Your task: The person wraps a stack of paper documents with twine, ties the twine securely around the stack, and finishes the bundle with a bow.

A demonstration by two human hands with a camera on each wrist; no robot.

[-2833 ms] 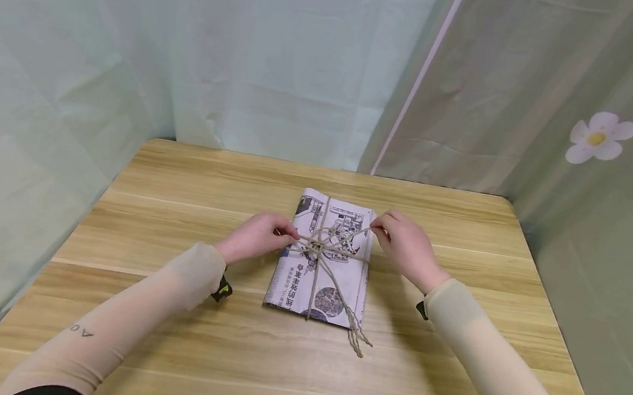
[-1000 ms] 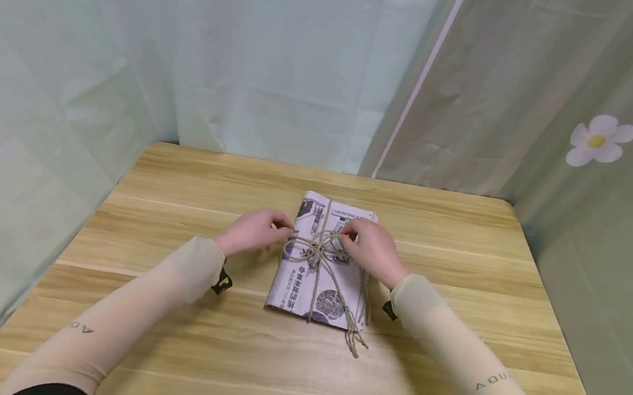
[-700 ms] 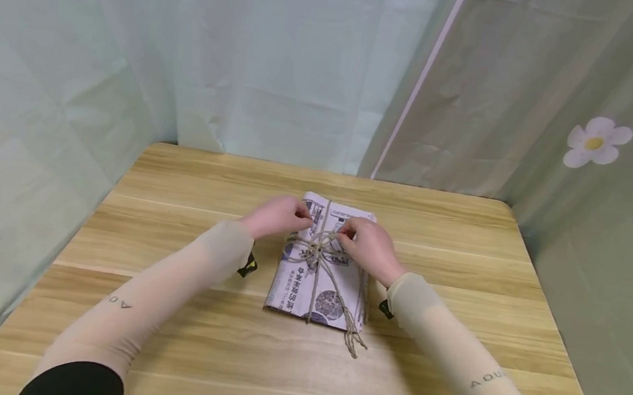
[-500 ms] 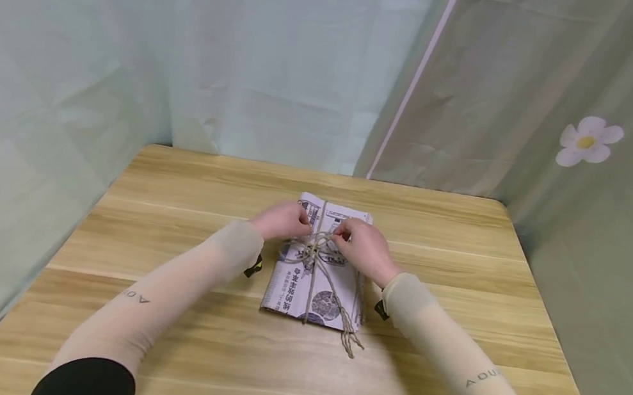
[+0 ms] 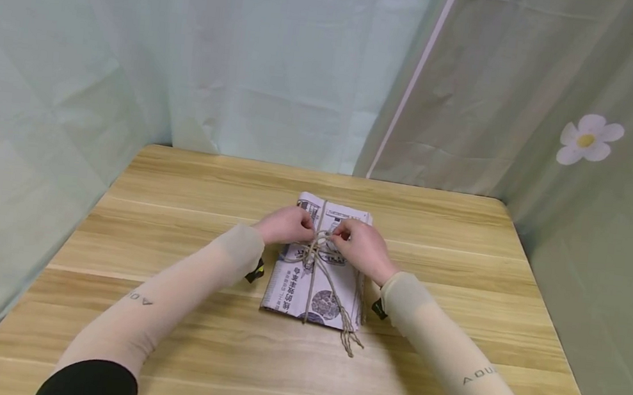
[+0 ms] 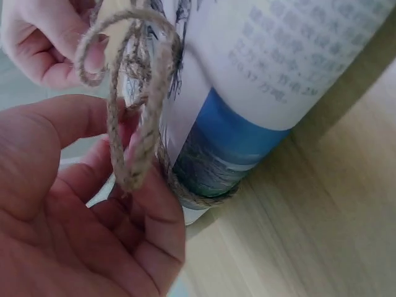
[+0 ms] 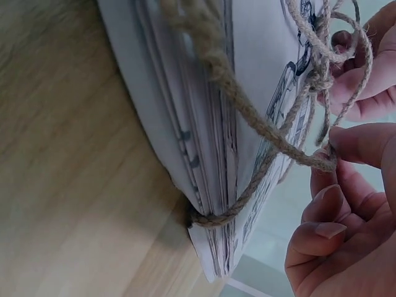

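Observation:
A stack of folded newspaper lies on the table, bound crosswise with brown twine that is knotted with loops in the middle. My left hand reaches over the stack's left edge and pinches twine close to the knot. In the left wrist view a twine loop stands up before the thumb of that hand. To the right of the knot, my right hand pinches a strand between thumb and forefinger. From those fingertips a twine length runs back past the newspaper's layered edge in the right wrist view.
Frayed twine ends hang over the stack's near edge onto the wooden table. Pale curtains surround the table at the back and both sides; the right one carries white flowers.
My hands were spread apart, drawing twine both ways. My right hand came inward to the left; my left hand let go of the left loop and moved right, to the knot.

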